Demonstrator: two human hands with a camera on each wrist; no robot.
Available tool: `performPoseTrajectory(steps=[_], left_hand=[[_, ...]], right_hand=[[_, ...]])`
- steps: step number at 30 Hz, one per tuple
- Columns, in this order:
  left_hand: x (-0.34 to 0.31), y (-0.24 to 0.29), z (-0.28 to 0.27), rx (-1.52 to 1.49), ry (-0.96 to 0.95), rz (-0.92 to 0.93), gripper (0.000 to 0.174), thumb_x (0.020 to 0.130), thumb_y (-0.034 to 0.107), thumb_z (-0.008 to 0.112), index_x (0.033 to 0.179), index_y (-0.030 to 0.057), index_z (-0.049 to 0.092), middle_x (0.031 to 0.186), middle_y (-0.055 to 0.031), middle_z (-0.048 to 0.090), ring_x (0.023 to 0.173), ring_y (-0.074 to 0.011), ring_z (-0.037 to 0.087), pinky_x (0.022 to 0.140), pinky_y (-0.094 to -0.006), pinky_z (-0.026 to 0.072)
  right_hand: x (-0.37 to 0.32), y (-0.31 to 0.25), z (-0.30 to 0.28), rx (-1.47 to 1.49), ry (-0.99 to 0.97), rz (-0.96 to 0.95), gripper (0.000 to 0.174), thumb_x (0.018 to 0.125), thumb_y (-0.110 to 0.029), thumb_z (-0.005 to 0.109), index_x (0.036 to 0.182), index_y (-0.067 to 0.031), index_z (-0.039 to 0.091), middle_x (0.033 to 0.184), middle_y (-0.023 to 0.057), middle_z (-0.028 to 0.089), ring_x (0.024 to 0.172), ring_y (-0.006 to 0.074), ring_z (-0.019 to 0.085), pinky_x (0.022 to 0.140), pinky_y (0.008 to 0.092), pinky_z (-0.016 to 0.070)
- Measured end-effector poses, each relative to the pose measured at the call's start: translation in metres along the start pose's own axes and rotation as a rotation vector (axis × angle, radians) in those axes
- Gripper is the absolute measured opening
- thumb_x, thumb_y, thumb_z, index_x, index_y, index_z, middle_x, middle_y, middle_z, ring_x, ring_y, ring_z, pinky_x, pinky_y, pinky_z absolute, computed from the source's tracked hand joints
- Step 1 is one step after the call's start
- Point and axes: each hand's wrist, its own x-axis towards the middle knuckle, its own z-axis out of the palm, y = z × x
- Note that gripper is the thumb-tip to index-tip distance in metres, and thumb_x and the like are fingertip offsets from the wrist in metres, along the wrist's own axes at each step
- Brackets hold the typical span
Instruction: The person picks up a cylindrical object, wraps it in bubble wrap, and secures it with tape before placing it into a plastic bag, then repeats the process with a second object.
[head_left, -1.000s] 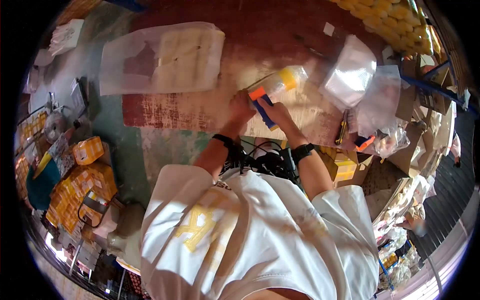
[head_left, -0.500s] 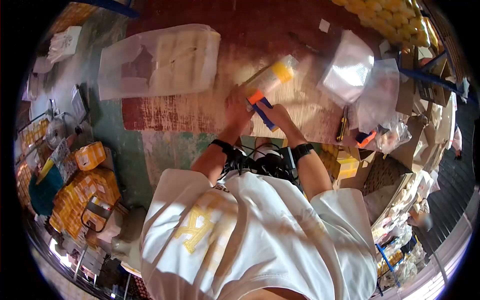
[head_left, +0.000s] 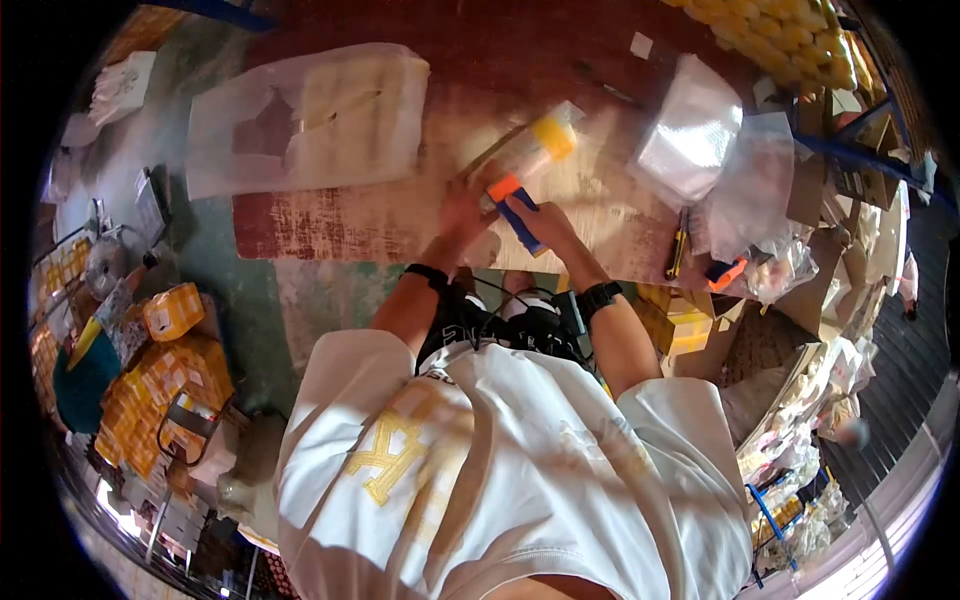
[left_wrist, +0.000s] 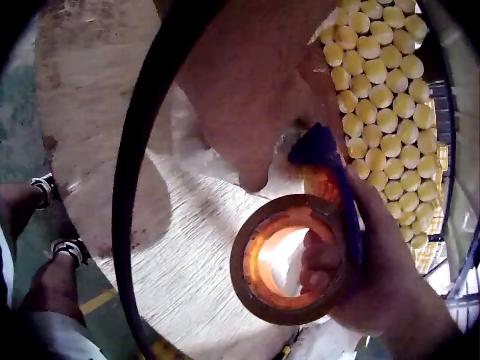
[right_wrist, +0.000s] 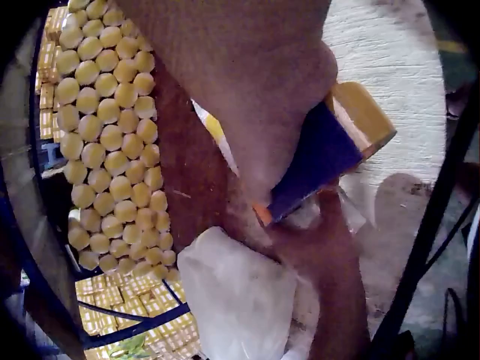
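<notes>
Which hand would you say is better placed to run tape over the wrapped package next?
Probably the right hand: its fingers are curled round the blue tape dispenser, close to the wrapped package. The left hand is at the package's near end, better placed to steady it.

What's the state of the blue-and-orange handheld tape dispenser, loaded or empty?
Loaded: the left wrist view shows a brown-rimmed tape roll on the dispenser, the right hand's fingertips inside its ring.

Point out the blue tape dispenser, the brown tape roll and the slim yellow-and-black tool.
Blue tape dispenser (head_left: 523,228), head view: blue body.
Brown tape roll (left_wrist: 238,262), left wrist view: ring's left side.
Slim yellow-and-black tool (head_left: 678,248), head view: middle.
</notes>
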Motion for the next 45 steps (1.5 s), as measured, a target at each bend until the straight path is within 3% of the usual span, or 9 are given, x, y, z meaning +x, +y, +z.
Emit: performPoseTrajectory(steps=[5,11,17,21,24,30,35,39,45], left_hand=[[0.027,-0.034,-0.007,-0.391,-0.163,-0.032,0.103,0.068,0.035,0.088,0.157,0.0277,0.036,0.135,-0.0165,0.057,0.124,-0.0417,0.054,0.099,-0.0529,0.0498],[-0.008,0.041,-0.018,0.270,0.229,-0.129,0.108,0.067,0.036,0.089,0.156,0.0143,0.032,0.137,-0.0201,0.052,0.117,-0.0441,0.056,0.098,-0.0523,0.0507],[-0.004,0.009,0.014,0.044,0.067,-0.289,0.102,0.066,0.031,0.091,0.151,0.0112,0.038,0.146,-0.0171,0.048,0.121,-0.0433,0.056,0.097,-0.0501,0.0521],[0.034,-0.002,-0.045,-0.435,-0.459,-0.147,0.097,0.065,0.031,0.092,0.146,0.0101,0.042,0.135,-0.0193,0.055,0.117,-0.0408,0.058,0.094,-0.0500,0.0522],[0.004,0.018,-0.019,-0.089,0.059,-0.198,0.096,0.065,0.033,0.092,0.145,0.0105,0.043,0.136,-0.0194,0.054,0.117,-0.0415,0.058,0.092,-0.0495,0.0523],[-0.006,0.033,0.008,0.220,0.121,-0.294,0.097,0.064,0.038,0.091,0.143,0.0088,0.043,0.139,-0.0182,0.052,0.120,-0.0409,0.056,0.095,-0.0482,0.0508],[0.024,-0.035,0.007,-0.270,-0.337,-0.142,0.094,0.064,0.039,0.090,0.140,0.0054,0.045,0.137,-0.0152,0.053,0.127,-0.0381,0.050,0.104,-0.0465,0.0442],[0.006,0.040,-0.024,0.225,0.210,-0.276,0.086,0.063,0.039,0.090,0.134,0.0073,0.053,0.126,-0.0158,0.061,0.119,-0.0385,0.056,0.098,-0.0484,0.0475],[0.017,0.004,0.012,-0.005,0.163,-0.254,0.087,0.063,0.031,0.090,0.138,0.0082,0.052,0.125,-0.0164,0.062,0.117,-0.0378,0.059,0.098,-0.0487,0.0484]], right_hand=[[-0.022,-0.024,-0.010,0.047,-0.001,0.023,0.078,0.084,-0.074,0.064,0.072,0.0025,0.072,0.066,0.0117,0.070,0.061,0.0224,0.071,0.059,0.0346,0.0555],[0.000,-0.022,-0.011,-0.159,0.015,-0.033,0.080,0.083,-0.077,0.063,0.068,0.0018,0.069,0.067,0.0125,0.070,0.059,0.0241,0.070,0.055,0.0371,0.0550],[0.005,-0.009,-0.011,-0.072,0.022,-0.038,0.082,0.082,-0.077,0.064,0.064,0.0032,0.067,0.065,0.0155,0.069,0.061,0.0263,0.071,0.055,0.0375,0.0552],[0.011,-0.012,-0.014,-0.169,-0.010,-0.030,0.086,0.079,-0.080,0.065,0.067,0.0049,0.067,0.066,0.0173,0.069,0.061,0.0277,0.072,0.054,0.0388,0.0560],[0.017,-0.018,-0.014,-0.213,0.017,-0.041,0.089,0.076,-0.084,0.063,0.070,0.0047,0.070,0.068,0.0172,0.070,0.062,0.0288,0.072,0.055,0.0395,0.0565],[0.016,-0.017,-0.017,-0.198,-0.009,-0.048,0.090,0.077,-0.084,0.062,0.072,0.0047,0.071,0.068,0.0163,0.071,0.064,0.0284,0.073,0.058,0.0406,0.0569],[0.011,-0.018,-0.022,-0.213,-0.038,-0.046,0.084,0.079,-0.079,0.063,0.070,0.0043,0.071,0.066,0.0164,0.070,0.063,0.0284,0.072,0.060,0.0384,0.0552],[0.011,-0.028,-0.017,-0.274,0.005,-0.077,0.088,0.078,-0.082,0.060,0.070,0.0054,0.071,0.067,0.0166,0.070,0.064,0.0293,0.072,0.061,0.0386,0.0554],[0.013,-0.024,-0.018,-0.170,-0.073,-0.054,0.090,0.078,-0.084,0.061,0.078,0.0060,0.072,0.074,0.0187,0.072,0.070,0.0288,0.073,0.064,0.0398,0.0572]])
